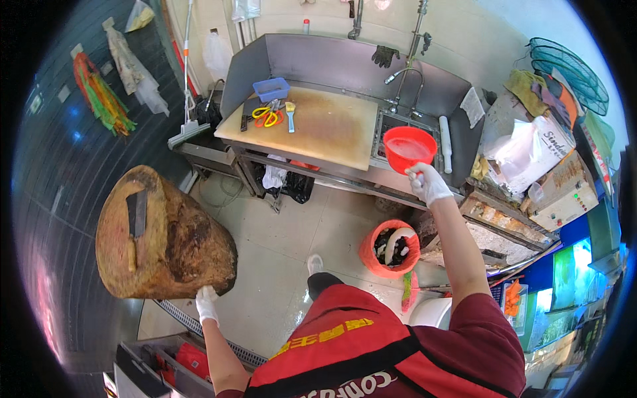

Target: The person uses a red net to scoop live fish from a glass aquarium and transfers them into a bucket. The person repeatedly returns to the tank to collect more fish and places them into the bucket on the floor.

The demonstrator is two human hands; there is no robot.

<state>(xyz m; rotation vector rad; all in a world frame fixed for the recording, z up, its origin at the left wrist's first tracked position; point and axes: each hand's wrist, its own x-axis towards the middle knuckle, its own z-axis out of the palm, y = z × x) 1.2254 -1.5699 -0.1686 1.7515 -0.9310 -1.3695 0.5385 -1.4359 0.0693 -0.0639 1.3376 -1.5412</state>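
My right hand [429, 185], in a white glove, grips the near rim of a red plastic basin [409, 148] over the sink [380, 130]. Some whitish liquid or foam shows inside the basin. My left hand [206, 299], also white-gloved, is low at the left beside the near side of a thick wooden chopping block [199, 248]; its fingers look bent, and I cannot tell whether they touch the wood. A cleaver [137, 214] lies on top of the block. A stained cutting board [333, 122] covers the counter left of the sink, with yellow-handled scissors [271, 118] and a blue-handled brush [290, 117].
A blue plastic tray [271, 89] stands at the board's back left. Near my feet is a red-lined waste bin [366, 253]. Metal taps [394, 105] rise behind the sink. A squeegee [189, 134] leans left of the counter. Grey crates [149, 368] stand at lower left.
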